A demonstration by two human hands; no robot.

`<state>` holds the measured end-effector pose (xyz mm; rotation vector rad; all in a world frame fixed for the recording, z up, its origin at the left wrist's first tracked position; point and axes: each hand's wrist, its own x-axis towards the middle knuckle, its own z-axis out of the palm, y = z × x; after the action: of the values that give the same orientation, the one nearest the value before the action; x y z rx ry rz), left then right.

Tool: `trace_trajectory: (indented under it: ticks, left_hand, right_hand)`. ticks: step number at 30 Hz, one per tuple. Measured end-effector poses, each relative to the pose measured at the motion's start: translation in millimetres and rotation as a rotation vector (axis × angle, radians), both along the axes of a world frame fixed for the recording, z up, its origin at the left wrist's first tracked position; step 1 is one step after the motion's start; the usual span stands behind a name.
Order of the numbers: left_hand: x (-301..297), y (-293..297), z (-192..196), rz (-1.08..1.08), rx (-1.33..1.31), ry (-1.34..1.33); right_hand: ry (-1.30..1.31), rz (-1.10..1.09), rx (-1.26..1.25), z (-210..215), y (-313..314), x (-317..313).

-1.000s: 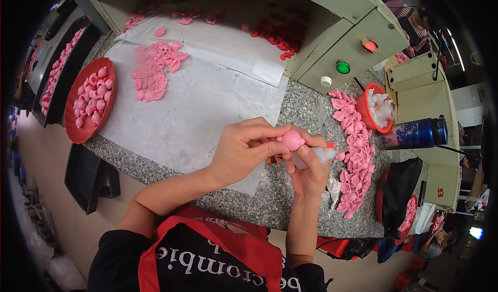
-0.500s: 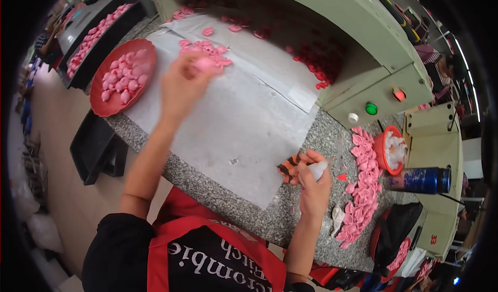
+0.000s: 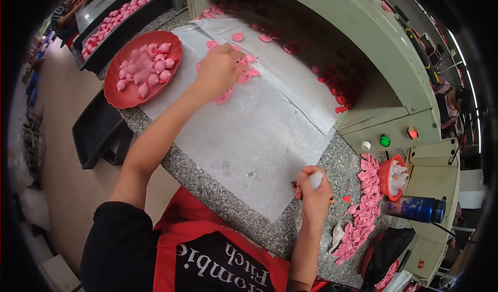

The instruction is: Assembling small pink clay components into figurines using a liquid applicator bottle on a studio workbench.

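At the far left of the white paper [image 3: 236, 128], my left hand [image 3: 220, 73] reaches down onto a cluster of pink moulded pieces [image 3: 249, 73]. Its fingers are curled, and the hand itself hides what is between them. My right hand [image 3: 315, 201] is wrapped around a small white squeeze bottle [image 3: 316, 179] near the paper's right corner. Beneath that hand an orange and black striped piece [image 3: 296, 189] shows only in part. To the left of my left hand, a red scalloped bowl [image 3: 115, 97] holds many pink ball-shaped pieces [image 3: 142, 69].
A pale green machine housing [image 3: 373, 48] overhangs the back, with red pieces [image 3: 334, 92] inside. On the right lie a pile of pink petal-like pieces [image 3: 363, 214], a red basket [image 3: 385, 175] and a blue bottle [image 3: 415, 209]. Black trays [image 3: 96, 131] stand at the left.
My left hand has lowered onto the pink cluster, where before it held a pink round piece, blurred, above it. My right hand keeps the bottle and now covers more of the striped piece. The view has shifted.
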<state>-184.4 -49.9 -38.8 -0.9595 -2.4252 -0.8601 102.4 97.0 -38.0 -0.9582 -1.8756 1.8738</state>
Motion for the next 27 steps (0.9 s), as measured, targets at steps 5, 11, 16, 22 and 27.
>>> trace_trajectory:
  ticks: [5, 11, 16, 22, 27]
  left_hand:
    - [-0.3, 45.1, -26.2, 0.053, -0.372, 0.024]
    - [1.7, 24.7, -19.6, -0.008, -0.114, 0.010]
    - [42.5, 3.1, -0.1, -0.224, 0.450, -0.665]
    - [80.8, -10.2, 16.2, -0.830, 1.057, -1.897]
    - [106.4, 9.0, 17.5, -0.966, 1.106, -2.056]
  right_hand:
    - [-0.080, 0.006, 0.389, -0.2, 23.3, -44.9]
    - [-0.089, -0.178, 1.213, -4.9, 94.4, -124.9]
    - [-0.427, -0.262, 1.247, -11.1, 117.3, -178.1]
    - [-0.501, -0.175, 1.189, -0.7, 119.4, -179.0]
    - [-0.053, -0.080, 0.528, 39.0, 62.4, -120.8]
